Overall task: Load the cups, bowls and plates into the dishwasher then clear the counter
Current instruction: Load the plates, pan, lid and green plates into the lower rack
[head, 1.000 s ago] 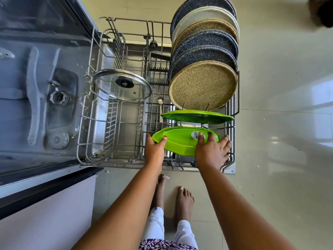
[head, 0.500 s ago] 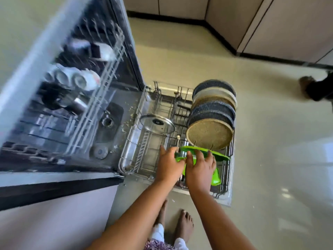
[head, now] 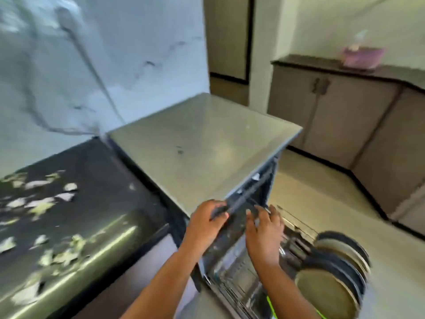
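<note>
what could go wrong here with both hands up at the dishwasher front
1. The left hand grips the dark bar under the steel dishwasher top, the right hand beside it: fingers could get pinched if it slides.
2. The lower wire rack sits pulled out with round speckled plates upright: a leg could knock them.

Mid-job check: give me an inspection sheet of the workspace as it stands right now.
surface: black counter; steel dishwasher top with a small dark mark.
job's things: plates stand on edge in the lower rack; edge of a green plate beside them.
clutter: light scraps scattered over the counter.
grips: left hand grips a dark bar at the dishwasher's front; right hand open beside it, contact blurred.
cables: one line runs down the wall.
surroundings: cabinets; pink container on the far counter.
</note>
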